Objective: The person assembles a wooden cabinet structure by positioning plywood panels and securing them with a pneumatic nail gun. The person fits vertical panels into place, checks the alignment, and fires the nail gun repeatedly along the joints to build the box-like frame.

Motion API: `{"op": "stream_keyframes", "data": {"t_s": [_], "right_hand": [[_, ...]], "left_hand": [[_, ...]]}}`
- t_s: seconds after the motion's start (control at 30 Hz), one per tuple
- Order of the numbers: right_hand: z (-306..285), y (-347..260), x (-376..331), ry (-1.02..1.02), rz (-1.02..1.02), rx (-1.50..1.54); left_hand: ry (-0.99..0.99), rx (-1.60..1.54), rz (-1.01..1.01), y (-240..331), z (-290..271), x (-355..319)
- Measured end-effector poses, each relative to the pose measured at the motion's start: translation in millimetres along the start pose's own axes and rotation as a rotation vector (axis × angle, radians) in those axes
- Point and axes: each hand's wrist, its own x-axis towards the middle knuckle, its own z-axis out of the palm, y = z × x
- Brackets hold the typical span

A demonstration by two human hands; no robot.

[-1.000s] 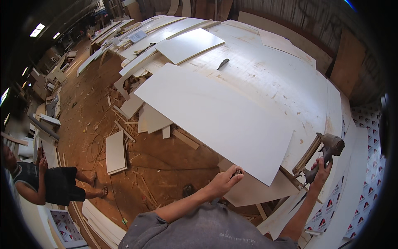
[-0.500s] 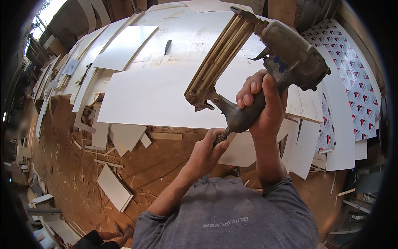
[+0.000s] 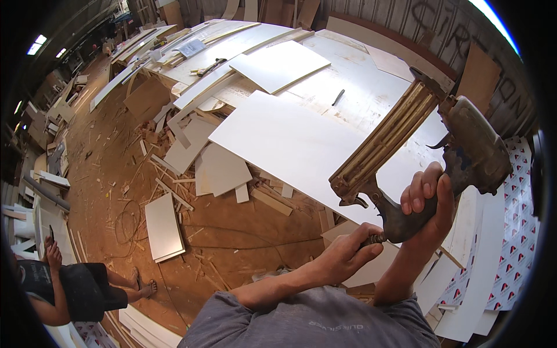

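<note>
The nail gun (image 3: 473, 145) is in the right hand (image 3: 428, 200), raised in front of the body, and the end of its handle points down and leftward at the left hand (image 3: 347, 253), which is just beside and slightly below the right. Its handle and nail rack (image 3: 386, 136) both slant from lower left to upper right, with the bulky head above and to the right of the right hand. The right fingers and thumb wrap the grip, fingertips below the trigger (image 3: 439, 142), forearm rising steeply. The left hand, nearer the handle's end, pinches the metal fitting (image 3: 378, 238) there between thumb and forefinger, its forearm coming in low from the left; its palm hides whether a hose is attached. Beyond and to the left of the right hand lies a large white board (image 3: 284, 145), partly behind the gun.
</note>
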Motion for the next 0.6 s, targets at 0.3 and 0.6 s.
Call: {"op": "stream_keyframes", "data": {"t_s": [0.3,0.6], "right_hand": [[15.6,2.9,-2.4,-0.049,0.049,0.029],[5.8,9.3,-5.5,-0.008,0.130,0.105]], "left_hand": [[0.026,-0.107,0.142,6.0,-3.7,-7.1],[-0.111,-0.733,-0.159,12.3,6.7,-8.7]]}}
